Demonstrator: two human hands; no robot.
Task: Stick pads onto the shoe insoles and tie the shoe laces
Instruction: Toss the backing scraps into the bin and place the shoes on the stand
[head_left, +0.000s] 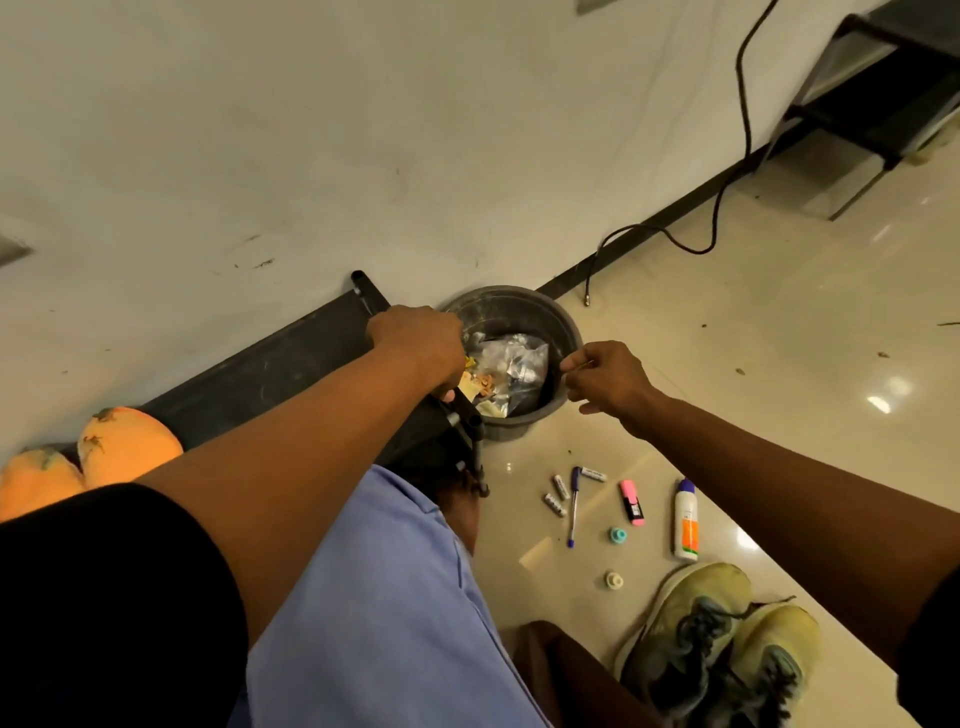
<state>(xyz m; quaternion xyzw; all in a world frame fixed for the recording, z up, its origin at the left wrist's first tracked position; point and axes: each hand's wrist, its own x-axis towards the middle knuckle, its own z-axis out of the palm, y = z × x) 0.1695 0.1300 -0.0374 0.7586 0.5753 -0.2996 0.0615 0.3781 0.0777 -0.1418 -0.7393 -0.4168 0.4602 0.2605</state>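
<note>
While both arms reached out over a grey bin (563, 322) by the wall, the left hand (415, 340) curled down onto the edge of a black frame (374, 299) beside the bin — fingers hidden, so I could not tell if it gripped the frame or something else. The right hand (605, 379) pinched something thin and pale between thumb and fingertips just over the bin's rim; what it was could not be made out. Clear plastic wrappers and scraps (511, 371) lay inside the bin.

The floor (779, 338) was glossy cream tile with light glare, meeting a scuffed off-white wall (363, 130) along a dark skirting strip. A black cable (727, 171) ran down the wall and looped onto the floor. A dark metal rack (883, 104) stood at the far right corner.

The pair of yellow-green shoes (722, 649) with dark laces sat on the floor near the bottom right, well apart from both hands — laces loose. Near them lay a white bottle (685, 522), a pink highlighter (631, 501), a blue pen (573, 506), some batteries (557, 496) and two small caps (617, 535). Orange cushions (119, 444) sat at left.
</note>
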